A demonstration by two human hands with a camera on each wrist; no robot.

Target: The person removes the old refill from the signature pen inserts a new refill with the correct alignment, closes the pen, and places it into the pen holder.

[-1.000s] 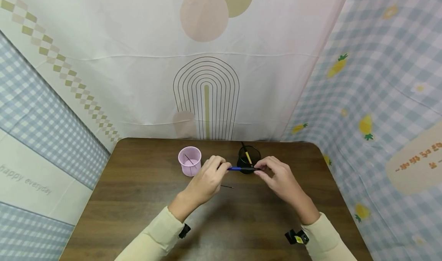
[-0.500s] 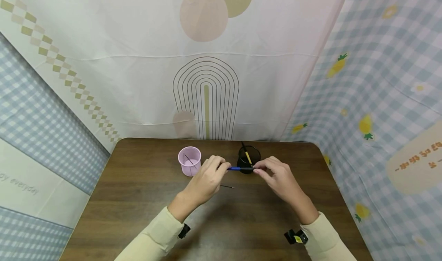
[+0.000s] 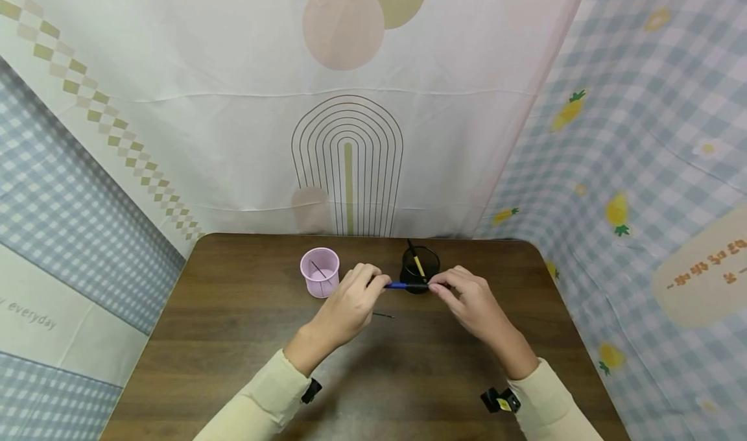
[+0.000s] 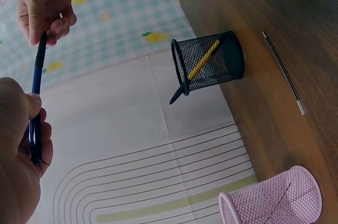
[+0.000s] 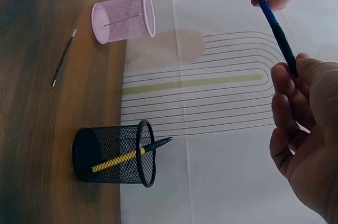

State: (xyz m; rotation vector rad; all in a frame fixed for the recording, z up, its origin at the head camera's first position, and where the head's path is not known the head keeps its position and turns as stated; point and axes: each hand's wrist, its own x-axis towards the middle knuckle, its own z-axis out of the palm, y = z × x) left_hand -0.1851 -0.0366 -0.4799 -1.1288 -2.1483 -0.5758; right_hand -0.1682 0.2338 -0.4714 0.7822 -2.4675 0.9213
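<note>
Stretched level between my two hands is a blue pen (image 3: 397,285) with a black grip section. My left hand (image 3: 348,305) grips its blue barrel, thumb along the side in the left wrist view. At the other end, my right hand (image 3: 474,301) pinches the black tip between thumb and index finger. A thin pen refill (image 4: 284,73) lies on the table below and in front of the hands. Behind the pen stands a black mesh cup (image 5: 113,155) with a yellow pen (image 5: 117,161) leaning in it.
To the left of the hands stands a pink mesh cup (image 3: 320,272) holding a thin refill (image 5: 124,20). The brown table (image 3: 233,363) ends at a white cloth backdrop (image 3: 245,155). Checked cloth (image 3: 642,136) hangs on the right side.
My right fingers have shifted slightly at the pen's black tip. Both arms stay nearly in place, and the pen remains level between the hands.
</note>
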